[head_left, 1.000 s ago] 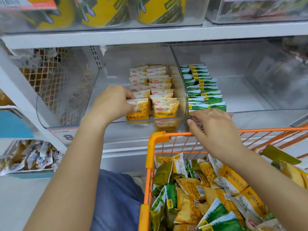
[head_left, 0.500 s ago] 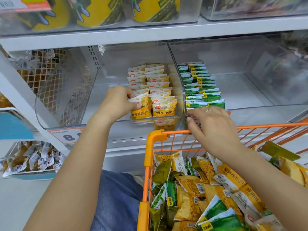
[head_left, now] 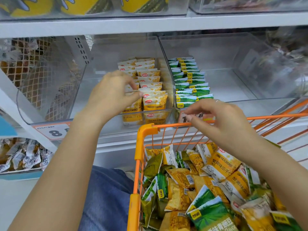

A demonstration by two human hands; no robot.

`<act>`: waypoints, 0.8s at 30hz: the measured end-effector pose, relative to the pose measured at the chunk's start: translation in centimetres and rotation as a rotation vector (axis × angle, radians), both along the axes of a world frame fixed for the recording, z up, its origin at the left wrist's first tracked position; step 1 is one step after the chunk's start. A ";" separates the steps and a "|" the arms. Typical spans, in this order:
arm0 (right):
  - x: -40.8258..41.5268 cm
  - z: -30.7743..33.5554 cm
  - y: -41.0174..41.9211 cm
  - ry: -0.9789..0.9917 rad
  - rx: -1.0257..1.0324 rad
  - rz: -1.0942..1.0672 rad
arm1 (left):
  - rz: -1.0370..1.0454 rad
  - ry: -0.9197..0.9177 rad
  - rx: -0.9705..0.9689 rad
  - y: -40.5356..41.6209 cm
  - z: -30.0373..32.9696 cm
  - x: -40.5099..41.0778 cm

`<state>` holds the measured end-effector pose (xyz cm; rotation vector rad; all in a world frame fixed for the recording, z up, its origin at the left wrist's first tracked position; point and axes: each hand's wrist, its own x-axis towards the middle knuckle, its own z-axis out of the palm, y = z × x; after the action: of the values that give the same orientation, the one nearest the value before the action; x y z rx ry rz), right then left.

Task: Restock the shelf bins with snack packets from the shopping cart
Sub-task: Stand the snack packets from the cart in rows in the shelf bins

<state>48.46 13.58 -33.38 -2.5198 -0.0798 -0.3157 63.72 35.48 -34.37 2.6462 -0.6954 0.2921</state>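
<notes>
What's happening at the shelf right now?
A person is restocking. The left hand reaches into the clear bin at the front of the yellow crab roe packets. The right hand hovers over the orange cart rim, holding nothing visible. Green packets fill the neighbouring bin.

Before me, clear glossy plastic bins (head_left: 168,52), shiny foil snack packets (head_left: 155,101), my orange-coated wire cart (head_left: 216,121), blue denim.
</notes>
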 end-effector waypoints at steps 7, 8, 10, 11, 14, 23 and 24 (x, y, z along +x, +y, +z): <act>-3.2 -4.2 1.9 0.456 -0.469 0.245 | -0.495 0.390 -0.194 -4.5 1.3 -6.9; -3.4 -5.4 2.4 0.469 -0.572 0.265 | -0.524 0.426 -0.151 -5.0 1.0 -7.3; -3.7 -7.1 3.1 0.468 -0.673 0.298 | -0.563 0.449 -0.069 -5.5 0.4 -7.9; -3.7 -7.5 3.4 0.445 -0.678 0.303 | -0.578 0.456 -0.039 -5.7 0.3 -8.1; -3.2 -7.4 2.8 0.403 -0.545 0.258 | -0.601 0.515 -0.063 -5.7 0.2 -8.3; -2.0 -4.4 -0.9 0.606 0.092 0.115 | -0.499 0.616 -0.293 -4.7 0.7 -6.5; -2.0 -4.4 -0.8 0.612 0.149 0.116 | -0.501 0.631 -0.284 -4.7 0.6 -6.5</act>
<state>46.45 12.80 -37.76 -2.3432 0.0389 0.4807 57.23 30.74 -33.74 2.0261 -0.9618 -0.5218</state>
